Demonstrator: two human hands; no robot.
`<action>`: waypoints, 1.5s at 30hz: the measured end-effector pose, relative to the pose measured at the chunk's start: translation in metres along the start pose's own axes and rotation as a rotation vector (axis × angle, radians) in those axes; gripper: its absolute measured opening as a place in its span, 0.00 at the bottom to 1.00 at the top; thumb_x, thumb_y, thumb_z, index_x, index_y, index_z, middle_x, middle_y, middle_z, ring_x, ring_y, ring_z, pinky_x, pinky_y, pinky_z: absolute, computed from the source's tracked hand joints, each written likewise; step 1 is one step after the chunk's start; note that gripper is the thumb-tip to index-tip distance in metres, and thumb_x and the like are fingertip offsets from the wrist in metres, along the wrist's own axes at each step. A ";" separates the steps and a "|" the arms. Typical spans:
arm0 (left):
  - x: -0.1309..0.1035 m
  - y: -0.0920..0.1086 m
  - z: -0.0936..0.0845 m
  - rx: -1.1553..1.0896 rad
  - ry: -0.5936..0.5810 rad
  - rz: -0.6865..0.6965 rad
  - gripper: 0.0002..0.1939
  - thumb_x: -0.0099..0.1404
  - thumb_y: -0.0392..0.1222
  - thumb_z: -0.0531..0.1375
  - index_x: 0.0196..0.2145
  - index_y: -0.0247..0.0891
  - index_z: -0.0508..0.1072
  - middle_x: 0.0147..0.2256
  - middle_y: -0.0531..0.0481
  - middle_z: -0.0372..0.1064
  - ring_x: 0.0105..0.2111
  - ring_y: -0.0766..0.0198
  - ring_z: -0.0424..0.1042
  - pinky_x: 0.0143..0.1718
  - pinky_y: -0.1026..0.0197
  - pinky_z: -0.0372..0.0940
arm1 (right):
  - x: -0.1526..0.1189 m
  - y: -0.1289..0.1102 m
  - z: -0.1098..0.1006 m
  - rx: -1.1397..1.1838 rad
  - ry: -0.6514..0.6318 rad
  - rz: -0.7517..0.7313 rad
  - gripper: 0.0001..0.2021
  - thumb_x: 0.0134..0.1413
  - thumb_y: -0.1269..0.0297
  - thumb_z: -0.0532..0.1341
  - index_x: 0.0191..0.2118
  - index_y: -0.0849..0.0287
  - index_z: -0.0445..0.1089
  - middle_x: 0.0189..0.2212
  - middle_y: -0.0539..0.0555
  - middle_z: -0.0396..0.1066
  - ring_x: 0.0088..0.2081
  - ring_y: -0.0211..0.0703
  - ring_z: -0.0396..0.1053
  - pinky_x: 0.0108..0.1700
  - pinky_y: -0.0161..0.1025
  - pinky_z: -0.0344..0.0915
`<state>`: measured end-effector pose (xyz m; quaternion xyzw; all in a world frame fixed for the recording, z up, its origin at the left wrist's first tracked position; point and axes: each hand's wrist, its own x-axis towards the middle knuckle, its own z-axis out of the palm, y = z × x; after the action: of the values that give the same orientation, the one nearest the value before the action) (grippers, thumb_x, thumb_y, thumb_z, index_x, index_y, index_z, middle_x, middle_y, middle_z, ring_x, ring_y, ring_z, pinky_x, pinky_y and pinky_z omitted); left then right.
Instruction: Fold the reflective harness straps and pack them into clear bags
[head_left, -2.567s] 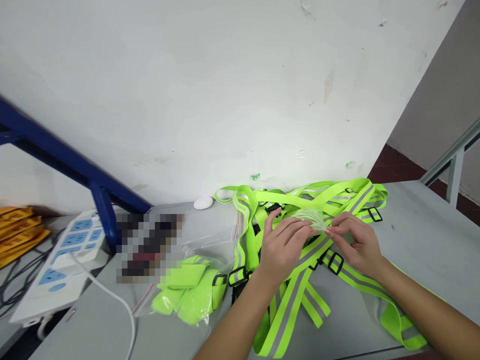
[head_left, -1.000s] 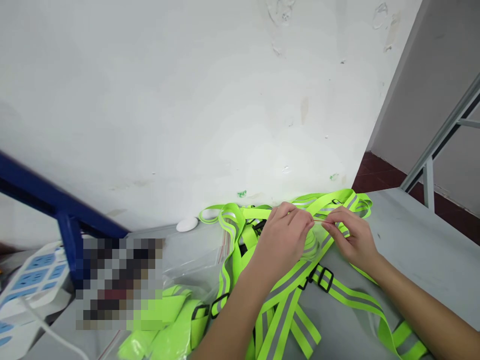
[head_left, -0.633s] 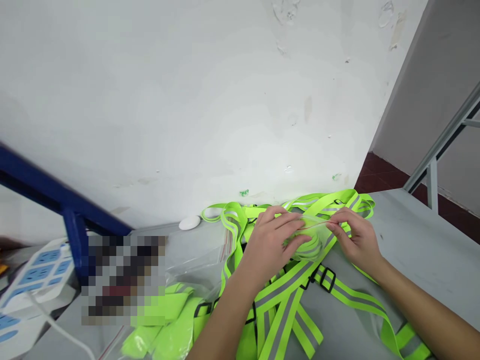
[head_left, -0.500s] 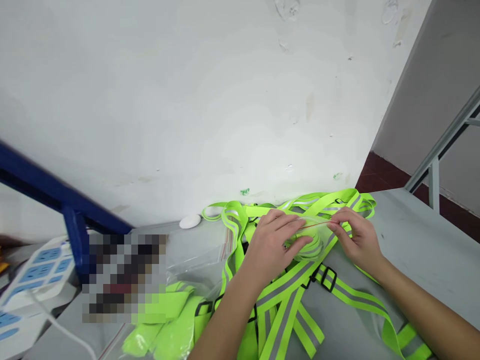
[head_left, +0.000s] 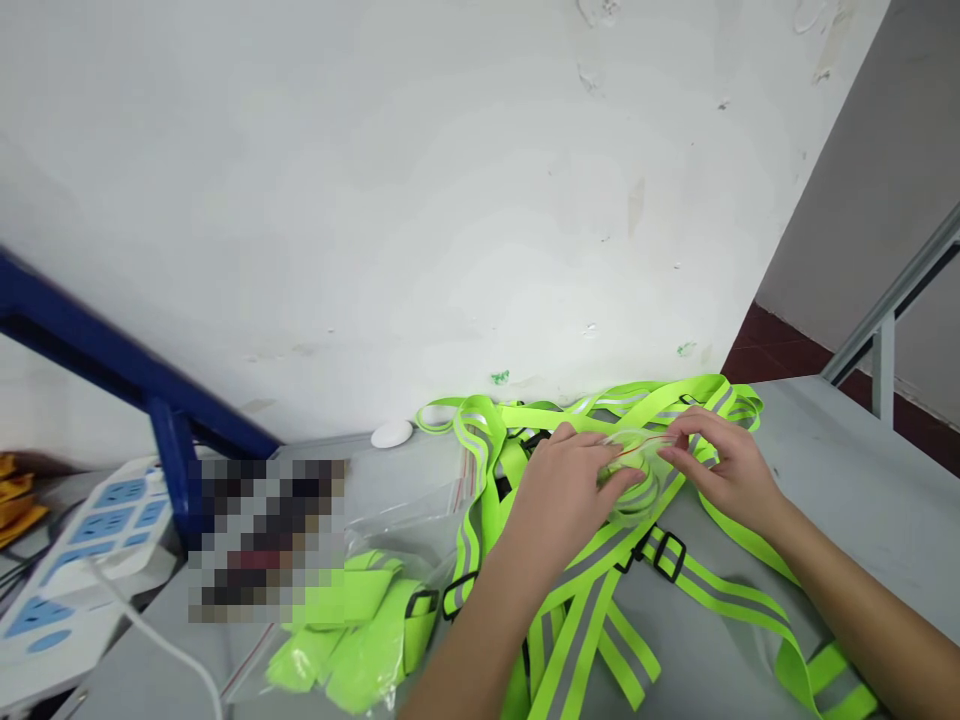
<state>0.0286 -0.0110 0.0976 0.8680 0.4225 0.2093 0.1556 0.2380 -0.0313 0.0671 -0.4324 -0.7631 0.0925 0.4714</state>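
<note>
My left hand (head_left: 570, 500) is closed on the left side of a clear zip bag (head_left: 651, 438) with a red line along its mouth. Inside the bag sits a coiled neon-green reflective strap (head_left: 637, 492), partly hidden by my left fingers and thumb. My right hand (head_left: 727, 472) pinches the right end of the bag's mouth between thumb and fingers. Under and around both hands lies a tangle of green reflective straps (head_left: 739, 597) with grey stripes. A black buckle (head_left: 668, 556) shows on one strap below the bag.
Another clear bag with folded green straps (head_left: 367, 640) lies left of my forearm. A white oval object (head_left: 391, 433) rests near the wall (head_left: 450, 200). White power strips (head_left: 97, 545) with a cable, a blue metal frame (head_left: 169, 440) and a pixelated patch are at left.
The bag's mouth was pulled into a nearly straight line; now it bows and looks parted. My hands are slightly closer together. The whole view has shifted a little.
</note>
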 end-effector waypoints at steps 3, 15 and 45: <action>0.001 0.005 -0.002 0.068 -0.025 0.002 0.15 0.65 0.53 0.58 0.36 0.44 0.80 0.45 0.48 0.74 0.46 0.51 0.67 0.47 0.49 0.62 | 0.003 -0.003 -0.003 -0.007 -0.040 0.003 0.02 0.59 0.69 0.61 0.36 0.56 0.68 0.29 0.51 0.68 0.32 0.40 0.65 0.35 0.39 0.62; 0.006 0.018 -0.005 0.201 -0.063 0.016 0.14 0.66 0.51 0.57 0.35 0.41 0.79 0.44 0.47 0.72 0.46 0.52 0.66 0.45 0.48 0.64 | -0.001 0.002 -0.003 -0.057 0.031 -0.044 0.04 0.58 0.70 0.62 0.32 0.55 0.68 0.25 0.49 0.67 0.31 0.41 0.65 0.40 0.43 0.62; -0.001 0.002 0.029 -0.699 0.298 -0.127 0.25 0.51 0.41 0.70 0.44 0.44 0.66 0.39 0.53 0.71 0.40 0.63 0.71 0.42 0.61 0.66 | 0.001 -0.012 -0.001 -0.092 -0.011 -0.030 0.04 0.58 0.65 0.62 0.33 0.53 0.74 0.26 0.49 0.68 0.30 0.40 0.66 0.49 0.51 0.60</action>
<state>0.0435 -0.0161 0.0736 0.6950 0.3966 0.4544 0.3916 0.2317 -0.0382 0.0742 -0.4417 -0.7753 0.0528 0.4483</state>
